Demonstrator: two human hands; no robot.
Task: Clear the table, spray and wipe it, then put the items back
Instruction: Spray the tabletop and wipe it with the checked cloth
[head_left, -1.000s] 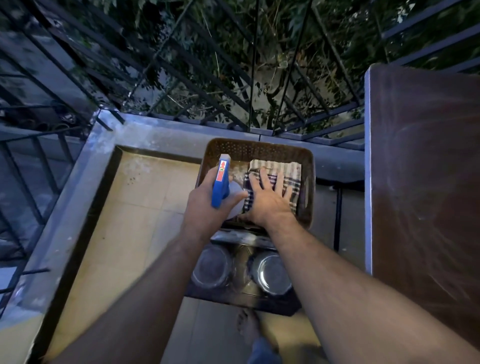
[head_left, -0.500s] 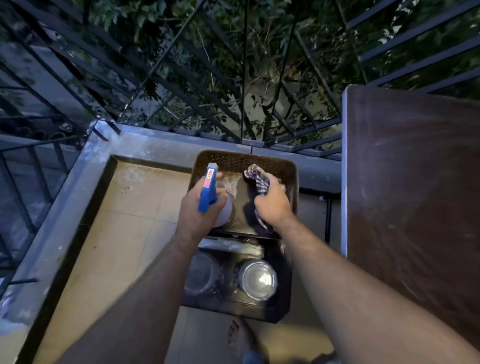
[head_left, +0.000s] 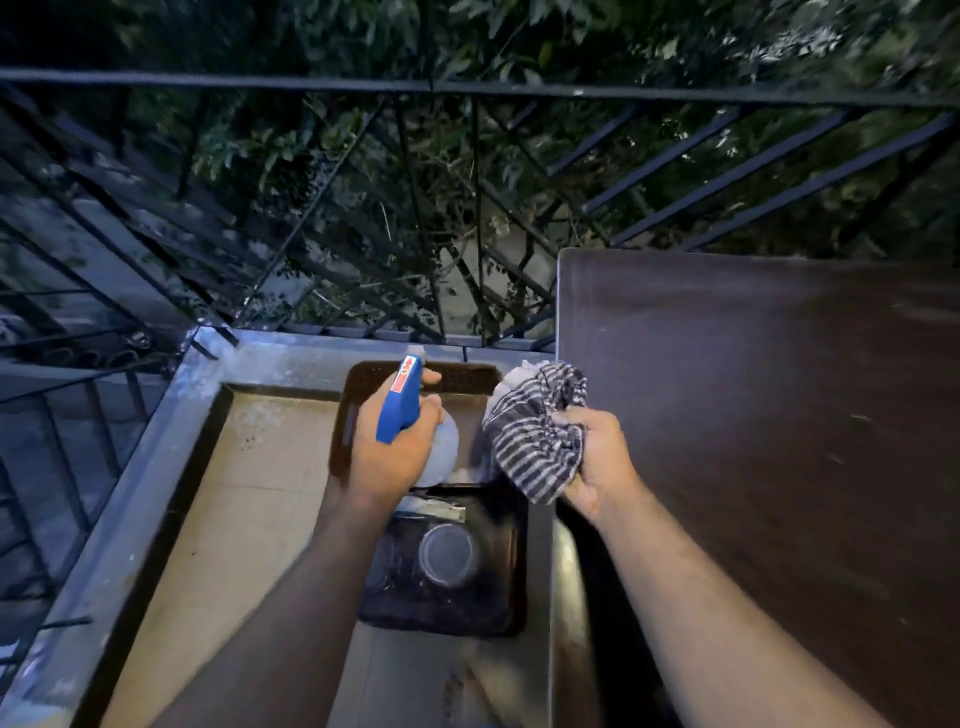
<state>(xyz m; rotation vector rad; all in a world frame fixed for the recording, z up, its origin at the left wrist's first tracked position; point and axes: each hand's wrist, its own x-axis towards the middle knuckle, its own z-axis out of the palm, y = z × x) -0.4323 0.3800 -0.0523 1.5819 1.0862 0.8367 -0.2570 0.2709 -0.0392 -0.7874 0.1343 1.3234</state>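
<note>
While the dark worktop fills the right side, a brown basket sits just left of it, low on the floor; above the basket the left hand grips a spray bottle, and the right hand clutches a bunched striped cloth at the worktop's edge

Striped cloth rag, glossy plastic sprayer, matt wood-look tabletop.
</note>
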